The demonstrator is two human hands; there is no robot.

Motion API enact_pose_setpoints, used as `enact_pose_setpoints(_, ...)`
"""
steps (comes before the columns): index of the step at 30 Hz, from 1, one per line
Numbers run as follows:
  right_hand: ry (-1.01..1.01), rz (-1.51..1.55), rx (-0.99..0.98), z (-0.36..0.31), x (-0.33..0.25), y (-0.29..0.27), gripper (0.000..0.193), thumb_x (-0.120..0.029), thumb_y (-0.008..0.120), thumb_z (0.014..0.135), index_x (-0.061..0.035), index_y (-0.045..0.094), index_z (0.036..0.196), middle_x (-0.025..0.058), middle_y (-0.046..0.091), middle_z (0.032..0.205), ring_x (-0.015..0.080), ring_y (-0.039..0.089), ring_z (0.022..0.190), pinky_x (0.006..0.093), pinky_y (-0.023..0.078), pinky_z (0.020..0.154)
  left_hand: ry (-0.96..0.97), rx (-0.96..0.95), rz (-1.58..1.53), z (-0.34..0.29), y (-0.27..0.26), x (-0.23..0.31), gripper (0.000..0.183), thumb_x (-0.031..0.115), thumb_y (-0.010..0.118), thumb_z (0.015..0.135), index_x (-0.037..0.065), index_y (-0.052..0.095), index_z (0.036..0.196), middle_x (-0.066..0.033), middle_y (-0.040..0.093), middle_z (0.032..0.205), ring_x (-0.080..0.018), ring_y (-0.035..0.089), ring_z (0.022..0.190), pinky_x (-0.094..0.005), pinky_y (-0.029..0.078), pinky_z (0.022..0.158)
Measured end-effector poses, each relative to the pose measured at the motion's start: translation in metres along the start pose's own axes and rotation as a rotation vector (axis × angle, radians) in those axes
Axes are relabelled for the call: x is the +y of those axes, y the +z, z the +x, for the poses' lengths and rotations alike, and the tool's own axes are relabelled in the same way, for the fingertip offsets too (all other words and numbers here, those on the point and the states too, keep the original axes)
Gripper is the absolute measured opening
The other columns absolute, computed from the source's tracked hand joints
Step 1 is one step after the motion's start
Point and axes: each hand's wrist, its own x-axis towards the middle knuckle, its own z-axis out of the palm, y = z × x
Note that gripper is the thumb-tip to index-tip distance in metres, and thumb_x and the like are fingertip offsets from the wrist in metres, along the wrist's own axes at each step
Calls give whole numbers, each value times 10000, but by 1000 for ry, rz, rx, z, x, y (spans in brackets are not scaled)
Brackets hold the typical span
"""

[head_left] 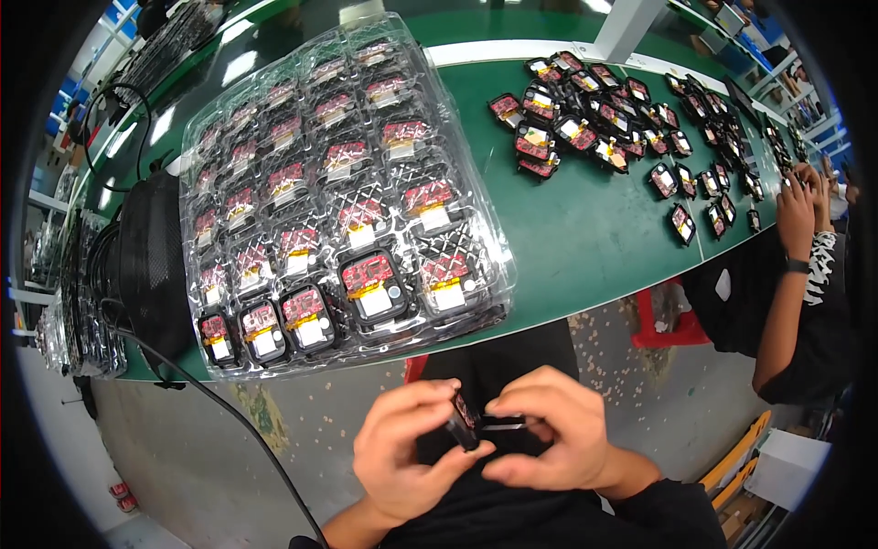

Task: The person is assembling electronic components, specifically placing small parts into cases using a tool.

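Note:
Above my lap, just in front of the table edge, my left hand [398, 448] pinches a small black watch-like case [464, 419] on edge, with a bit of red circuit board showing on it. My right hand [560, 432] grips a thin dark flat piece [505, 424] with a shiny edge, held against or very close to the case; its kind is not clear. On the table before me lies a clear plastic blister tray [501, 261]. Its pockets hold several black cases [373, 285] with red boards, white blocks and yellow ribbon strips.
Loose cases of the same kind lie in a heap [585, 114] on the green table [567, 247], with more farther right. A black mesh bag [151, 256] and cable [242, 425] are at the left, beside stacked trays [78, 320]. A co-worker's hands [800, 197] are at the right.

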Motion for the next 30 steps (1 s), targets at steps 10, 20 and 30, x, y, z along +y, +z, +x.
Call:
enact_pose_setpoints(10,-613,-572,224,44,-6,-13,335,-36,807,751,20,758,1077,131,740,1059,141,674,620,244,523,522,458,122,626,18,-18,17,396,223,873,858,129,648,1169,-150,629,1263,-418,626,1227,-522,557,993)
enact_pose_setpoints(20,-454,-947,53,82,-12,-12,318,-126,690,815,-43,758,1114,48,720,1231,96,566,613,230,463,472,234,25,1129,58,-33,19,287,227,821,848,123,781,1112,-93,646,1337,-437,468,1426,-657,222,1220)
enact_pose_setpoints(30,-551,-1128,-40,85,-6,-28,338,-149,655,843,-90,772,1155,39,708,1339,73,510,574,201,413,458,218,59,1113,64,-32,17,232,231,821,852,148,778,1065,-71,652,1281,-404,499,1397,-624,237,1217)
